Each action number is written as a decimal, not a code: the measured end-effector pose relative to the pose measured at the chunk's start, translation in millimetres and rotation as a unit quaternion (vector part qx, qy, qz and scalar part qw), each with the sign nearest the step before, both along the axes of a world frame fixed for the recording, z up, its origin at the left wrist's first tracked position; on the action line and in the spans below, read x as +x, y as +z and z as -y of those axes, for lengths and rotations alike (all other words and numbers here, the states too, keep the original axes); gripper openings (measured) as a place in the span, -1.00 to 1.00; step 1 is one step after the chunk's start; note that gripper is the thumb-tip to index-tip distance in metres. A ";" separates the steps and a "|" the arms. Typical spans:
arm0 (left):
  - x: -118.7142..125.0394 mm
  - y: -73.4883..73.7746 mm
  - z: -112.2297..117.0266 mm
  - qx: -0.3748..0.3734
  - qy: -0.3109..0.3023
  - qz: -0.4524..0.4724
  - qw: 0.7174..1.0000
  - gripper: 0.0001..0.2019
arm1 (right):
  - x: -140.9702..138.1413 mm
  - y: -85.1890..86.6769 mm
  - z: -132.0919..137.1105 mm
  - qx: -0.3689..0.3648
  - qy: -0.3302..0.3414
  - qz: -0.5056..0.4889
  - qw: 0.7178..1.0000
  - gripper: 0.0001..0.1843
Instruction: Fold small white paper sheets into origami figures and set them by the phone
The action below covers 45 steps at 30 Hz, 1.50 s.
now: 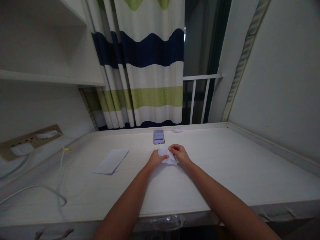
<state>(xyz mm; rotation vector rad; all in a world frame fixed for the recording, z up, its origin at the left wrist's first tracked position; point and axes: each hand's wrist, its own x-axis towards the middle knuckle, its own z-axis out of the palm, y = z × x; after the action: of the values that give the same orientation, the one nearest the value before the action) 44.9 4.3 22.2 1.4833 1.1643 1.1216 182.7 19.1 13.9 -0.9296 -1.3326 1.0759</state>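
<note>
Forearms [131,193] this side of phone [159,137]. Gripping paper [163,151] just before phone between closed thumb and fingers of left hand [155,159], pinching its edge in fingertips of right hand [181,154]. Sheets [112,160] left of phone.

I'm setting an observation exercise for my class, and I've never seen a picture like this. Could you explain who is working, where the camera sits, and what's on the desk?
There is no machine here: a person works with two bare hands. The one picture comes from a camera worn on the person's head, looking forward and down, so both forearms enter from the bottom.

The left hand and right hand hold a small piece of white paper between their fingers. Just beyond them on the white desk lies a phone, screen lit. Near the back edge is a small white item, too unclear to name. Some white sheets lie to the left.
</note>
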 end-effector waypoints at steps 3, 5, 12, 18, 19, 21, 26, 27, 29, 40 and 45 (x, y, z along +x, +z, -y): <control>-0.5 1.1 -1.1 -0.002 0.030 0.005 1.000 -0.74 | -0.7 -0.1 0.4 -0.001 -0.007 0.010 1.000 -0.77; -1.2 0.8 -2.1 0.000 0.038 0.011 0.999 -0.74 | -0.5 -0.9 0.2 0.005 -0.008 0.023 1.000 -0.75; -1.2 2.1 -1.2 -0.005 0.029 0.010 1.000 -0.72 | 1.9 -3.5 -2.0 0.023 -0.017 0.057 0.998 -0.74; -1.1 3.6 -1.9 0.005 0.062 0.016 0.998 -0.74 | 1.1 -3.1 -2.3 0.024 0.001 0.041 0.999 -0.73; -1.5 3.1 -2.2 0.009 0.069 0.018 0.997 -0.74 | 1.3 -3.4 -2.4 0.028 0.004 0.040 0.999 -0.73; -2.4 1.8 -2.6 0.015 0.070 0.023 0.997 -0.74 | 2.1 -4.3 -2.6 0.033 0.002 0.044 0.998 -0.74; -3.2 -1.4 -3.7 0.016 0.047 0.039 0.998 -0.74 | 3.3 -5.4 -2.9 0.037 -0.013 0.067 0.997 -0.75; -3.3 -1.4 -3.9 0.015 0.048 0.041 0.998 -0.73 | 3.1 -4.9 -2.6 0.033 -0.012 0.067 0.997 -0.75; -3.7 -0.6 -3.9 0.012 0.059 0.042 0.997 -0.73 | 2.5 -3.7 -1.7 0.025 -0.005 0.062 0.998 -0.74; -3.4 2.5 -3.5 0.010 0.094 0.042 0.995 -0.75 | 3.3 -4.4 -3.2 0.043 -0.025 0.090 0.995 -0.75; -3.6 4.9 -3.4 0.015 0.132 0.033 0.991 -0.74 | 2.8 -3.3 -2.7 0.048 -0.024 0.103 0.993 -0.75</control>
<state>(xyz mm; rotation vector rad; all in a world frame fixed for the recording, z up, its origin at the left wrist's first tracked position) 41.3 7.6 27.1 1.3302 1.3298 1.3627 185.6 21.8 10.5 -1.0163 -1.5095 0.8904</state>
